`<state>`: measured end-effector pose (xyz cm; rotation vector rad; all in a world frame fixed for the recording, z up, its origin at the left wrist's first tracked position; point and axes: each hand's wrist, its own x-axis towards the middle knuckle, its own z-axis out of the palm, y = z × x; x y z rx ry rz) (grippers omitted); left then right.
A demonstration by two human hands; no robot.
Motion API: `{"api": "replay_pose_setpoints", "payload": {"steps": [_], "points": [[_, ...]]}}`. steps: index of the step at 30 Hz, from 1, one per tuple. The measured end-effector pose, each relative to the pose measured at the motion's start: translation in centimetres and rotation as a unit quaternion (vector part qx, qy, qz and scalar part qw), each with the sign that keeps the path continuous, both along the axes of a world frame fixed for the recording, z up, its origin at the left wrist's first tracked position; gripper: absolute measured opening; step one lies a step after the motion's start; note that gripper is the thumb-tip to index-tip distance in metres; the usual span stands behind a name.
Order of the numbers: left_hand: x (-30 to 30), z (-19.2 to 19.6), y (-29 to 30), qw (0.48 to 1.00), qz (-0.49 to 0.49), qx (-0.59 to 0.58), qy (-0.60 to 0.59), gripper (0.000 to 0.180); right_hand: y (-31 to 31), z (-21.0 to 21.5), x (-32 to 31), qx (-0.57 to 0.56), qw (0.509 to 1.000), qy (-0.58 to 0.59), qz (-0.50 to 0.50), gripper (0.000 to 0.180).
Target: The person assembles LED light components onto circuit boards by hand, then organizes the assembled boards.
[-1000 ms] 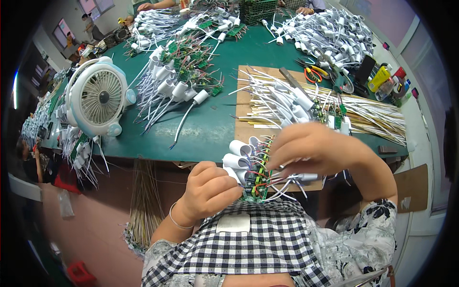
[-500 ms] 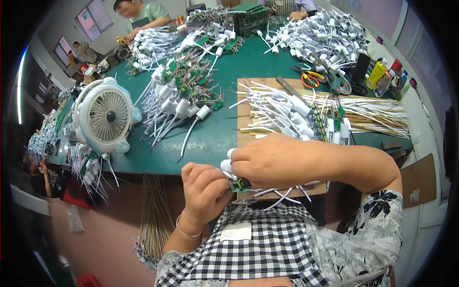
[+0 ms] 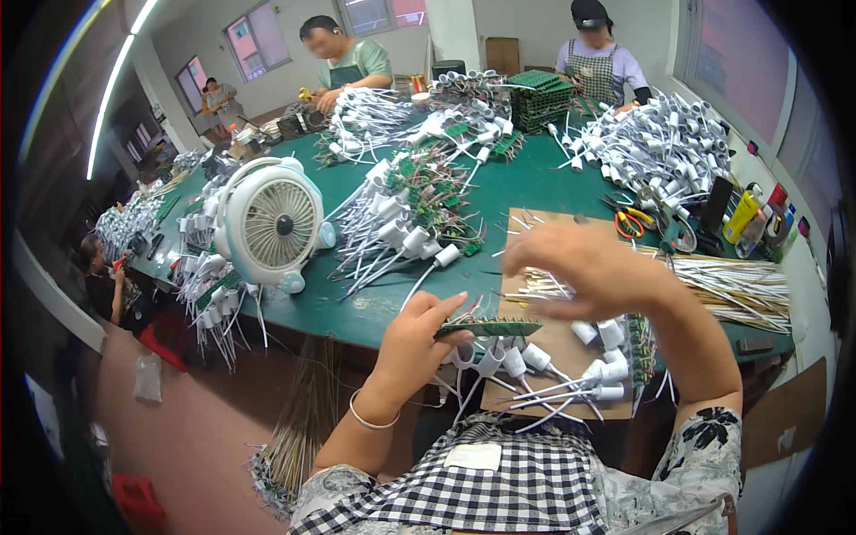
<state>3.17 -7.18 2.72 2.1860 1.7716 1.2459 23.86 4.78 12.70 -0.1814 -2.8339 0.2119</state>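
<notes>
A long green circuit board strip [image 3: 490, 328] is pinched at its left end between the thumb and fingers of my left hand [image 3: 417, 343]. From below the strip, white cylindrical sockets [image 3: 490, 360] with white cables hang over the table's front edge. My right hand [image 3: 571, 263] is raised to the right of the strip, its fingers stretched leftward and apart, with nothing visible in them. Beneath it lies a brown cardboard sheet [image 3: 526, 230]. More white sockets [image 3: 609, 370] with cables rest on the cardboard, beside another green board strip [image 3: 640, 352].
A white fan [image 3: 283, 223] stands left on the green table [image 3: 357, 316]. Heaps of socketed boards [image 3: 401, 214] and white sockets [image 3: 660, 143] lie farther back. Orange-handled pliers [image 3: 631, 221], long wires [image 3: 731, 290] and a yellow bottle [image 3: 743, 214] are right. Two co-workers are behind the table.
My hands have separated: the right one has risen away from the left, its fingers spreading. The green strip in my left hand now shows lengthwise. The view has tilted upward.
</notes>
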Motion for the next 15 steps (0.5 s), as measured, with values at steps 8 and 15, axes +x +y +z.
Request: {"api": "replay_pose_setpoints", "payload": {"steps": [8,15], "points": [[0.2,-2.1,0.5,0.981,0.027,-0.045,-0.188,0.047,0.1,-9.1,-4.7,-0.151,0.986,0.052,0.051,0.033],[-0.9,-0.9,0.4,0.995,0.021,-0.087,0.042,0.029,-1.9,-1.0,-6.2,0.096,0.988,-0.083,0.092,0.010]]}}
